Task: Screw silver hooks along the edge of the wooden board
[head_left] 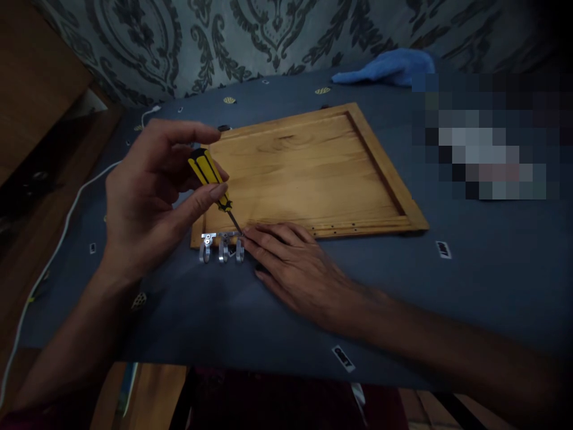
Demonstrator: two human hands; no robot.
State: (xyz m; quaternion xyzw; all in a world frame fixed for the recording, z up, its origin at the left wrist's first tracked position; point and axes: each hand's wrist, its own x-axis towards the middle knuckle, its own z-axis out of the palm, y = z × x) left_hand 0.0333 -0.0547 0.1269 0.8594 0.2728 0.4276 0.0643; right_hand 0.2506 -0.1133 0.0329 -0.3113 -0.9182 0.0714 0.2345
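A framed wooden board [295, 167] lies on a table. Along its near edge at the left sit several silver metal hooks [207, 242]. My left hand [156, 185] holds a yellow and black screwdriver [208, 170] between thumb and fingers, tilted, its tip down at the rightmost hook by my other hand's fingertips. My right hand [295, 263] lies across the board's near edge with its fingers together, the fingertips beside that hook; whether they pinch anything small is hidden. Small dark holes show in the edge to the right of this hand.
The table has a dark blue cover [380, 346]. A blue cloth [394, 67] lies at the back right, below a patterned wall covering [277, 30]. A white cable [67, 221] runs down the left side. A pixelated patch hides the right part of the table.
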